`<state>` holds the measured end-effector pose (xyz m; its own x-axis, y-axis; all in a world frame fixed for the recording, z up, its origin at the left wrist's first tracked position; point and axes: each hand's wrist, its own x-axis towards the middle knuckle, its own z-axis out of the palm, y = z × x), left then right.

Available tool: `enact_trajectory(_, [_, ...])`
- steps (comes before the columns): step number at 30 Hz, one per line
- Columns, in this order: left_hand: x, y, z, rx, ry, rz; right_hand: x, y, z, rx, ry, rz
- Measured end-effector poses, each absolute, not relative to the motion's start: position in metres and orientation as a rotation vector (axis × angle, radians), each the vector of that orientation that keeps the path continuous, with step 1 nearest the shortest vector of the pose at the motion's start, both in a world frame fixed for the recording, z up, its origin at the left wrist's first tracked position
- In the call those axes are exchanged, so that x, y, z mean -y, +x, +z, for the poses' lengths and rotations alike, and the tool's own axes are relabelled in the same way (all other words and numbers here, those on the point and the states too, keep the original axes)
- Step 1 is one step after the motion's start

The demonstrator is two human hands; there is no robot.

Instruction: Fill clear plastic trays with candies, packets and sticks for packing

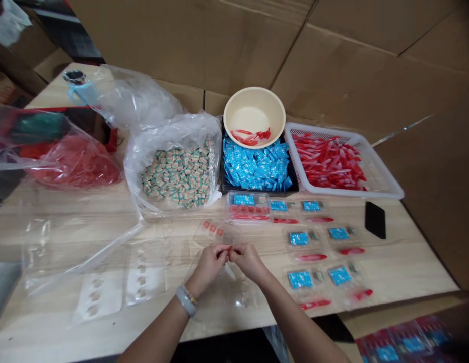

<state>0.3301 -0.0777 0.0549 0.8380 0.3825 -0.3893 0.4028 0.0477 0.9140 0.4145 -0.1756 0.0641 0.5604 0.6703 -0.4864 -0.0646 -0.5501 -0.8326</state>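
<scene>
My left hand (209, 263) and my right hand (248, 260) meet near the table's front edge, fingers pinched together on a small red piece (228, 249). A clear plastic packet (234, 282) lies under and between them. Just beyond my hands lies another clear packet with red squares (212, 229). To the right are several filled packets (313, 247), each with a blue sachet and a red stick.
A plastic bag of green-and-tan small packs (179, 176), a black tray of blue sachets (257, 166), a cream bowl (254, 108) and a white basket of red sticks (340, 159) stand behind. A black phone (375, 220) lies right. A red-filled bag (73, 161) sits left.
</scene>
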Motion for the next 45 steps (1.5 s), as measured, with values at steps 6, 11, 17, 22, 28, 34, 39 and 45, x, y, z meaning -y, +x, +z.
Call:
enact_trajectory(6, [0.085,0.333,0.053,-0.746,1.326,-0.075,0.18,0.411,0.07,0.535,-2.034,0.962])
enact_trajectory(11, [0.08,0.33,0.056,-0.608,1.399,-0.156,0.188,0.406,0.074,0.542,-2.026,0.956])
enact_trajectory(17, [0.081,0.331,0.058,-0.629,1.115,-0.173,0.197,0.404,0.071,0.553,-1.901,0.837])
enact_trajectory(22, [0.086,0.332,0.056,-0.665,0.976,-0.127,0.197,0.406,0.071,0.587,-1.834,0.77])
enact_trajectory(28, [0.087,0.332,0.05,-0.718,1.205,-0.047,0.193,0.404,0.062,0.579,-1.858,0.699])
enact_trajectory(34, [0.073,0.329,0.031,-0.935,1.212,0.078,0.178,0.42,0.05,0.783,-2.25,0.467])
enact_trajectory(39, [0.063,0.331,0.018,-0.996,1.144,0.042,0.158,0.428,0.046,1.11,-2.509,0.537])
enact_trajectory(45, [0.065,0.335,0.015,-0.96,1.121,0.067,0.164,0.42,0.032,1.238,-2.372,0.513])
